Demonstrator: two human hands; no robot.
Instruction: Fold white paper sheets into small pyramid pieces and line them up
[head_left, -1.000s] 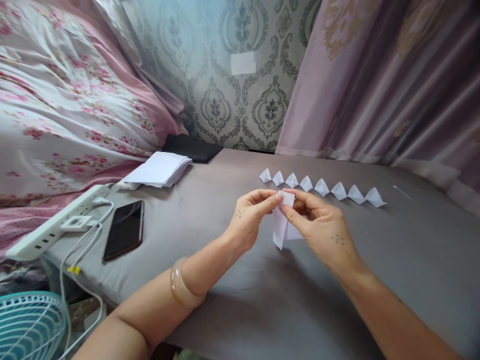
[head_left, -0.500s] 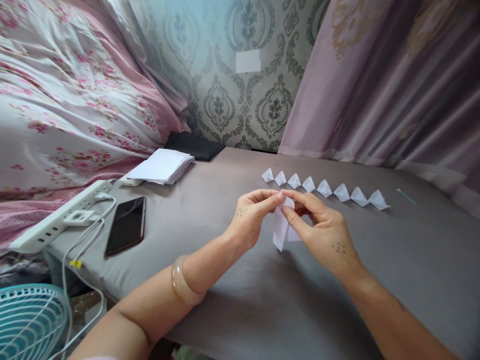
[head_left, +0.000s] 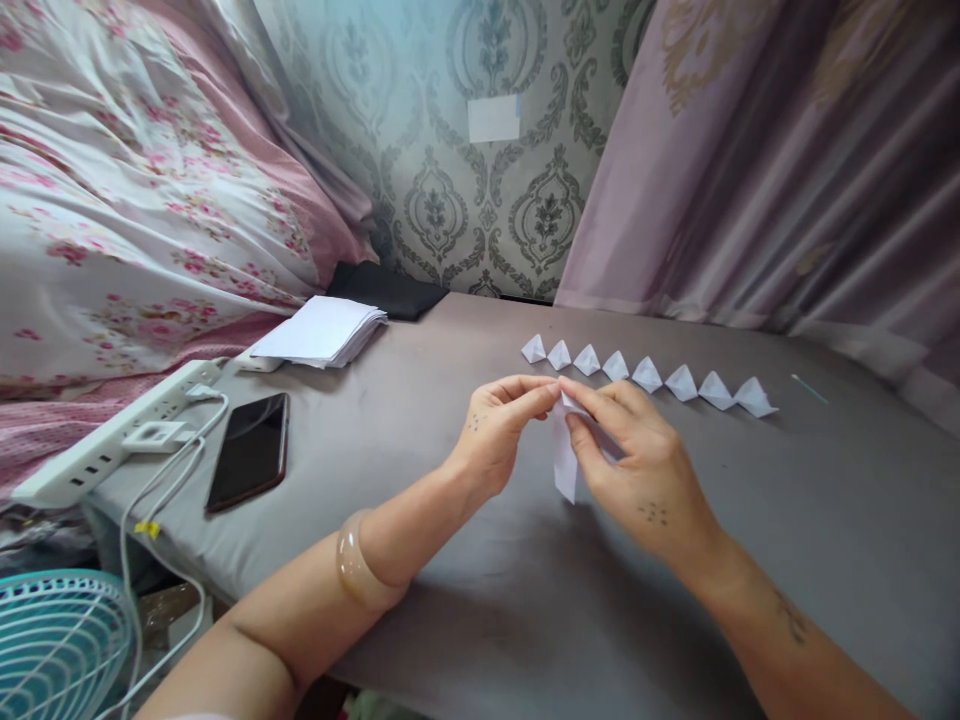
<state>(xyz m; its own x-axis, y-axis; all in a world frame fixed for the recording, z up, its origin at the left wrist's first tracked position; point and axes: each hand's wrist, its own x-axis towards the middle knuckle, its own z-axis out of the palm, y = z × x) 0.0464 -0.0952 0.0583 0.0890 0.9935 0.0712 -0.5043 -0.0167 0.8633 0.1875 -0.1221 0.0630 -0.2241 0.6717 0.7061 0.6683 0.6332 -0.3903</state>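
A folded sheet of white paper (head_left: 565, 465) hangs upright between my hands, above the grey-covered surface (head_left: 420, 420). My left hand (head_left: 499, 430) pinches its top corner between thumb and forefinger. Close beside it, my right hand (head_left: 637, 450) grips the same paper near the top, the thumb in front and the fingers behind. My right fingers hide part of the sheet. Just beyond the hands stands a slanting row of several small folded white paper shapes (head_left: 646, 375), peaked like little boats.
A stack of white paper (head_left: 319, 330) lies back left by a flat black item (head_left: 390, 290). Nearer are a phone (head_left: 249, 450), a white power strip (head_left: 120, 430) with cables and a blue fan (head_left: 60, 640). A thin stick (head_left: 810, 388) lies far right.
My right hand has turned slightly and shifted a little left over the paper. The hanging part of the paper has swung slightly right. My left hand keeps its pinch.
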